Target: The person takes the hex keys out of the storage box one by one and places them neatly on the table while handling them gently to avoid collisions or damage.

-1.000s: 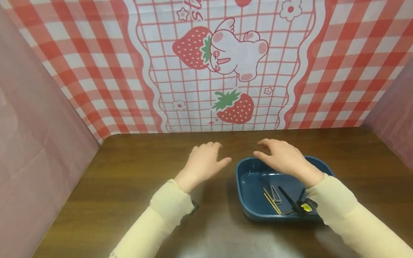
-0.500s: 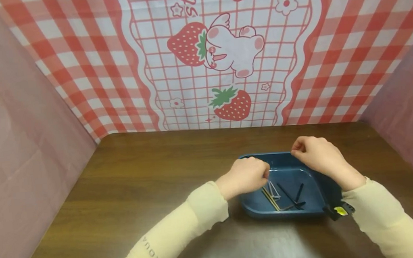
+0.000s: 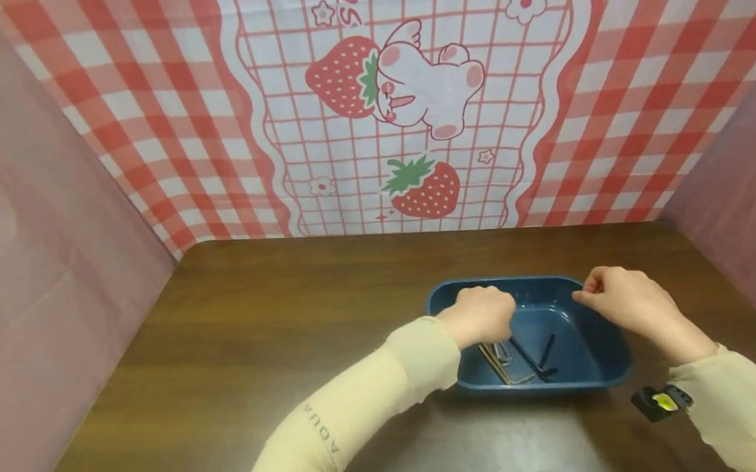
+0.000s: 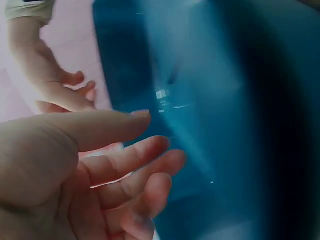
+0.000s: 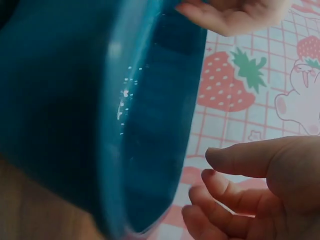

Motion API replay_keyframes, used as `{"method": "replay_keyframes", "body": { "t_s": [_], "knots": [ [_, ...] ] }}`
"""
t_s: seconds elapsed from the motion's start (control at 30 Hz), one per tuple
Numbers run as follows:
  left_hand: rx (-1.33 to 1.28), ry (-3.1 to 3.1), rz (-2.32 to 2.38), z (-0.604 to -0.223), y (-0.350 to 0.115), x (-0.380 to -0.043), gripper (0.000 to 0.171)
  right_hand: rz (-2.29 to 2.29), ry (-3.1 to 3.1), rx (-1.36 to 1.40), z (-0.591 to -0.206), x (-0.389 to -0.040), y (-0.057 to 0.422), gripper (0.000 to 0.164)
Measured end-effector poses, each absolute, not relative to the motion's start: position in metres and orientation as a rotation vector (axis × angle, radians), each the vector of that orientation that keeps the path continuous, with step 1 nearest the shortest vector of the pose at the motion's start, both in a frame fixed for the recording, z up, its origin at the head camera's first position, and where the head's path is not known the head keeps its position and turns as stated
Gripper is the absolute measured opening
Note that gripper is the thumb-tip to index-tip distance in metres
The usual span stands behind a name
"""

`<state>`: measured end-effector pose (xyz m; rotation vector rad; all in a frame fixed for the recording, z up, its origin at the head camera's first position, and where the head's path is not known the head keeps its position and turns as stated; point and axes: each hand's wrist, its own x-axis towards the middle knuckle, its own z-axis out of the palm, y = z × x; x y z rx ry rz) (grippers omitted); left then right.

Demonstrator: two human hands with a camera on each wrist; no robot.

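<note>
My left hand hovers over the left part of a dark blue basin. In the left wrist view its fingers are loosely curled, with nothing between them. My right hand is by the basin's back right corner. Thumb and fingers stand a little apart in the right wrist view, holding nothing. On the basin's floor lie several hex keys: gold ones, silver ones and black ones. The left hand hides the basin's left end and part of the keys in the head view.
The basin stands on a brown wooden table, right of its middle. A strawberry-print cloth hangs behind the table, and pink cloth closes off both sides. A dark wrist camera is strapped to the right forearm.
My left hand has moved right from beside the basin to above it. The right hand has moved right, from over the basin to its right end. The hex keys stay in the basin.
</note>
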<state>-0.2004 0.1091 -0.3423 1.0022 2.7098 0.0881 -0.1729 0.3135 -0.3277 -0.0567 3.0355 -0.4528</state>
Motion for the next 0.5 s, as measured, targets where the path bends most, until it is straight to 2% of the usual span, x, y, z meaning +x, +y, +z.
{"method": "replay_keyframes", "body": {
  "t_s": [0.13, 0.37, 0.5],
  "knots": [
    [0.911, 2.648, -0.009, -0.349, 0.114, -0.203, 0.014, -0.456, 3.032, -0.036, -0.333, -0.171, 0.32, 0.034],
    [0.831, 2.548, -0.088, -0.352, 0.118, -0.198, 0.015, -0.488, 2.942, 0.072, -0.35, -0.167, 0.33, 0.06],
    [0.836, 2.55, -0.155, -0.356, 0.12, -0.196, 0.019, -0.495, 2.866, 0.107, -0.356, -0.167, 0.331, 0.061]
  ]
}}
